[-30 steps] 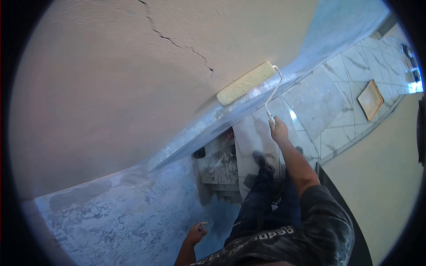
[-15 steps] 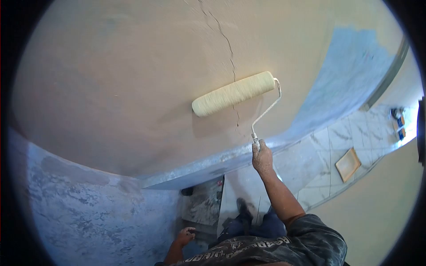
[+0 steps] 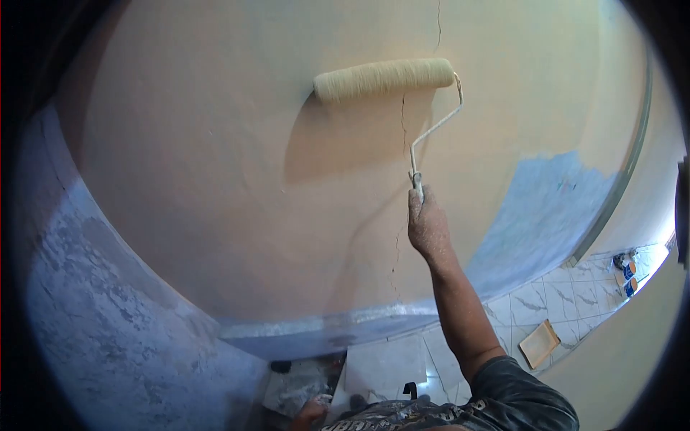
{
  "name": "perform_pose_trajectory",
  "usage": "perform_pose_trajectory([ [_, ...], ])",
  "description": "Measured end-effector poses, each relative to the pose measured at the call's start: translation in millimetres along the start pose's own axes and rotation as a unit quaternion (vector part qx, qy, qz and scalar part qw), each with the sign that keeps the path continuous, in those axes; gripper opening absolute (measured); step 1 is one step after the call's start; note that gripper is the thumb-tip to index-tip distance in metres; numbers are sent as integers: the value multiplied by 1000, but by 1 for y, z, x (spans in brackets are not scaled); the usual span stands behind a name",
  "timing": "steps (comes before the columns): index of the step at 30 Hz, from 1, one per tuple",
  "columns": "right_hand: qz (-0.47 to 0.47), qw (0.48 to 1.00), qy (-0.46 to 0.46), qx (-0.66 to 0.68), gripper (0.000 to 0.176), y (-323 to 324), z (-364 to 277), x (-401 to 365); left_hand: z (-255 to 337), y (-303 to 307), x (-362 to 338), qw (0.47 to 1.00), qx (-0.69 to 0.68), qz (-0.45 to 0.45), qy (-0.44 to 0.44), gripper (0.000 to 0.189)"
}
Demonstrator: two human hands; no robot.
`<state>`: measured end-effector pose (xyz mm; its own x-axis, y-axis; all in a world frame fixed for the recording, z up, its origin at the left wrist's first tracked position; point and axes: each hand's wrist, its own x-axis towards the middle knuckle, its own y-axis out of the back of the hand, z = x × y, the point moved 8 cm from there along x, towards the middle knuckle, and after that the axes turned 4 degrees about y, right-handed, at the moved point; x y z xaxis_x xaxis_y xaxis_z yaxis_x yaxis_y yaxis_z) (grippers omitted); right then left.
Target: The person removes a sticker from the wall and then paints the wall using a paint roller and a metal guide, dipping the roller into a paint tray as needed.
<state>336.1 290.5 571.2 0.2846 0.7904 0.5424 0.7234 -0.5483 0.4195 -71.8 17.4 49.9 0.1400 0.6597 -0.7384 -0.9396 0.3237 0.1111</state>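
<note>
My right hand (image 3: 429,221) is closed around the handle of a paint roller (image 3: 384,80), arm stretched up and forward. The roller's long cream sleeve lies level in front of the beige-painted wall (image 3: 237,237), casting a wide shadow below it. Its bent wire frame (image 3: 435,128) runs from the right end of the sleeve down to my grip. A thin dark crack (image 3: 404,118) runs down the wall past the roller. Low down by my body hangs my left hand (image 3: 314,408), loosely curled with nothing visible in it and its fingers dusted white.
A blue unpainted patch (image 3: 543,205) remains on the wall's right part. Mottled blue-grey wall (image 3: 108,316) meets it at the left corner. On the marble-patterned tiles (image 3: 528,302) lie a paint tray (image 3: 539,345) and, farther off, blue-labelled containers (image 3: 630,279). A pale ledge (image 3: 287,329) edges the wall's foot.
My right hand has raised the roller up the wall, and the sleeve has turned from slanted to nearly level. The view has tilted upward. My left hand stays low by my body.
</note>
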Motion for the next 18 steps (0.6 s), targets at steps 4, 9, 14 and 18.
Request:
perform_pose_trajectory([
  [4,28,999,17,-24,40,31,-67,49,14,45,45,992,87,-47,-81,42],
  [9,63,995,73,18,47,61,-154,132,57,122,59,992,116,5,-57,42],
  [14,61,995,70,20,54,108,-268,182,60,156,60,991,122,12,-49,42],
  [18,73,991,107,32,43,129,-339,219,53,151,58,990,131,-13,-40,43],
])
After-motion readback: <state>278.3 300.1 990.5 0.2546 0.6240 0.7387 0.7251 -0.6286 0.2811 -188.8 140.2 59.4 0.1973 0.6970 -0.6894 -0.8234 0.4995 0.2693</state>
